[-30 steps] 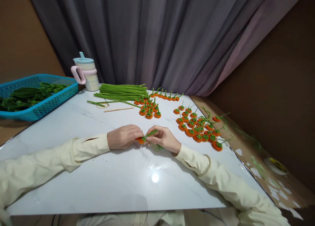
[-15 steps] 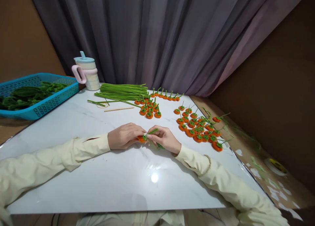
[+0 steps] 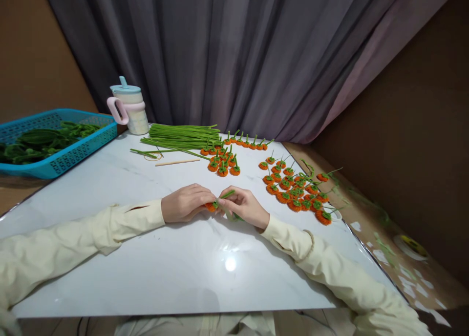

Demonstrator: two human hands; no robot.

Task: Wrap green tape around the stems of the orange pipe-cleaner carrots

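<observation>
Near the middle of the white table (image 3: 176, 267), my left hand (image 3: 188, 202) is closed on a small orange pipe-cleaner fruit (image 3: 210, 207) with a green top. Its fingers cover most of the fruit. My right hand (image 3: 245, 205) meets it from the other side, thumb and fingers pinched on the fruit's green stem (image 3: 228, 194), which points up to the right. A pale strip shows at the right fingertips, and something green hangs under that hand; both are partly hidden.
Several finished orange fruits (image 3: 284, 197) stand at the right, with more (image 3: 222, 170) at the centre back. Behind lie green pipe cleaners (image 3: 183, 136) and a thin wooden stick (image 3: 177, 163). A tumbler (image 3: 136, 111) and a blue basket (image 3: 58, 167) of green pieces stand left.
My left hand has shifted very slightly at the fruit, and its fingers cover a little more of it. My right hand stays pinched at the stem; the rest is unchanged.
</observation>
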